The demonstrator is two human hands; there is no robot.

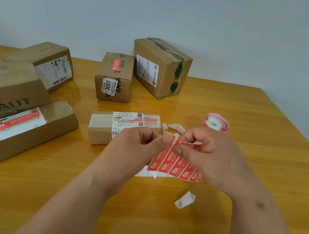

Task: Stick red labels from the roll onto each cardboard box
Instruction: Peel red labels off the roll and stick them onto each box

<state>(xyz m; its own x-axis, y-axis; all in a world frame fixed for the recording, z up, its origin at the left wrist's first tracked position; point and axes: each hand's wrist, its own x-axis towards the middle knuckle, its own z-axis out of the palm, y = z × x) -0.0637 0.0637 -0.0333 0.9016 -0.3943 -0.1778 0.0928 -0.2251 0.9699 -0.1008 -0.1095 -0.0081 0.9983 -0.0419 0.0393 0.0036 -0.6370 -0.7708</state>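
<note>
Peeling at frame centre, the left hand (144,142) pinches one label (168,140); the right hand (203,151) pinches the strip (175,167); thin, limp, sticky, so probably best held by a corner.

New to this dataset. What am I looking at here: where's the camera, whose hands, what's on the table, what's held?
There is one picture, taken by a wide-angle camera worn on a person's head and looking down at their own bare hands. No robot is involved.

The left hand and right hand together pinch a strip of red labels, peeling one label off its white backing.

On the wooden table stand six cardboard boxes. The flat box just behind the hands already carries a red label, as do several others. The tall box at the back shows none from here. The label roll lies to the right, and torn backing scraps lie around the hands.
</note>
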